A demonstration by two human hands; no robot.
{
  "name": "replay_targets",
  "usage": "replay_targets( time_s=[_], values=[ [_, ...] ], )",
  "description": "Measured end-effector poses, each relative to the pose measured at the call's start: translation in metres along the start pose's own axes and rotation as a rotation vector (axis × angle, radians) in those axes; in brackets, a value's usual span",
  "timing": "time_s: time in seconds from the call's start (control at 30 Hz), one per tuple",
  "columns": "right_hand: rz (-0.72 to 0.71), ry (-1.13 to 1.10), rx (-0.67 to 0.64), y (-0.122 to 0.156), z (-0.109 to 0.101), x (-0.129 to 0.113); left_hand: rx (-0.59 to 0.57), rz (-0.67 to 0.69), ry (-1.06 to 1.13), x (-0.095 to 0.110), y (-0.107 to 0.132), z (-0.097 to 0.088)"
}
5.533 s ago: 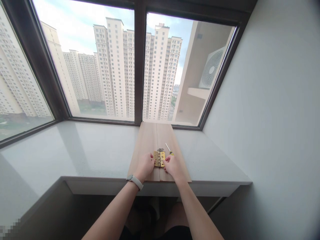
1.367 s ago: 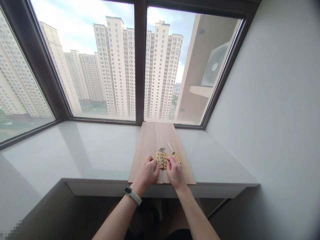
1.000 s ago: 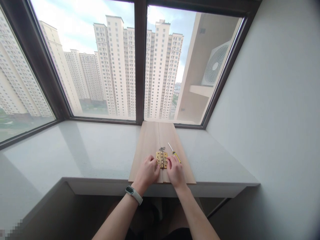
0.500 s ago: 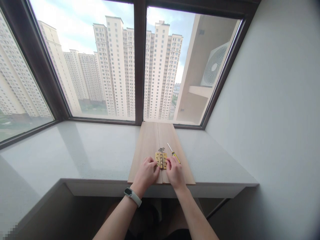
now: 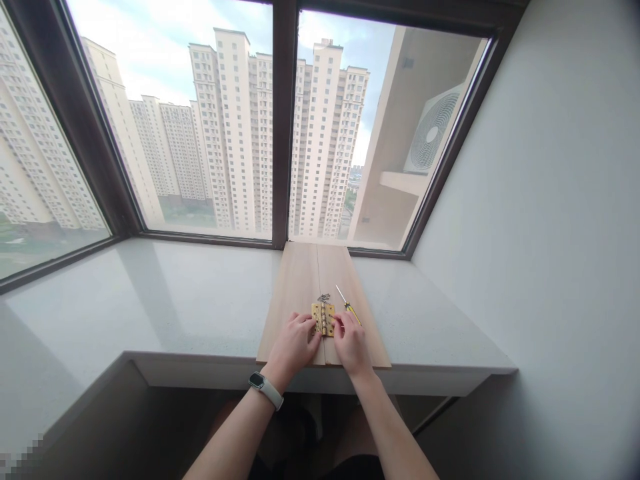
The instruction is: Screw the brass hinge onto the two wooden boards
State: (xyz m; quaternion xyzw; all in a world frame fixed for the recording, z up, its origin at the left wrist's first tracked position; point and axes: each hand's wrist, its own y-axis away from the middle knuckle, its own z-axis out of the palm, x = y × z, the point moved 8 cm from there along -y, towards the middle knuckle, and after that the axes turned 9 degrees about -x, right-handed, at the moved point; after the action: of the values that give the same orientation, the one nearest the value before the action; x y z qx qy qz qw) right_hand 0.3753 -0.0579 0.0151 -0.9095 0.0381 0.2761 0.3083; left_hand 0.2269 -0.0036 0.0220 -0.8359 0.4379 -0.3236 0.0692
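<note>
Leaning in from the near side, both of my hands are over a brass hinge (image 5: 323, 319) that lies spread flat across the seam between two pale wooden boards. The left hand (image 5: 296, 343) has its fingers part-curled, with the forefinger and thumb a little apart at the hinge's left leaf; I cannot tell whether they grip it or only rest on it. On the right hand (image 5: 351, 343), the thumb and forefinger are drawn together at the right leaf, the other fingers folded in. Whether something small is pinched there is too fine for me to make out.

Just beyond the hinge's far edge I have a small heap of dark screws (image 5: 324, 297) near the seam. A screwdriver (image 5: 354, 312) with a yellow and black handle lies on the right board (image 5: 343, 273), its blade pointing far and left, its handle just beside the right hand. The left board (image 5: 291, 287) runs alongside, and both reach from the near edge of the white counter (image 5: 215, 300) to the dark window frame (image 5: 281, 167). I see a pale-strapped watch (image 5: 265, 389) on the left wrist.
</note>
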Motion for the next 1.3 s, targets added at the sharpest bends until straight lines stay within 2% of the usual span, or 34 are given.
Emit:
replay_targets(
  time_s=[0.5, 0.67, 0.77, 0.97, 1.17, 1.3],
  values=[
    [-0.005, -0.026, -0.001, 0.001, 0.003, 0.004, -0.04, -0.017, 0.031, 0.003, -0.001, -0.002],
    [-0.023, -0.089, -0.02, -0.014, -0.002, -0.002, -0.035, -0.025, 0.041, 0.003, 0.0, -0.003],
    [-0.055, -0.078, -0.09, -0.037, 0.0, -0.01, -0.033, -0.024, 0.04, 0.003, 0.0, -0.004],
    [-0.099, 0.055, -0.284, -0.075, 0.019, -0.017, -0.029, -0.022, 0.028, 0.003, 0.0, -0.004],
    [-0.074, 0.189, -0.431, -0.082, 0.033, -0.017, -0.022, -0.015, 0.023, 0.002, 0.0, -0.002],
    [-0.108, 0.263, -0.501, -0.082, 0.039, -0.022, -0.019, -0.02, 0.016, 0.001, 0.0, -0.001]
  ],
)
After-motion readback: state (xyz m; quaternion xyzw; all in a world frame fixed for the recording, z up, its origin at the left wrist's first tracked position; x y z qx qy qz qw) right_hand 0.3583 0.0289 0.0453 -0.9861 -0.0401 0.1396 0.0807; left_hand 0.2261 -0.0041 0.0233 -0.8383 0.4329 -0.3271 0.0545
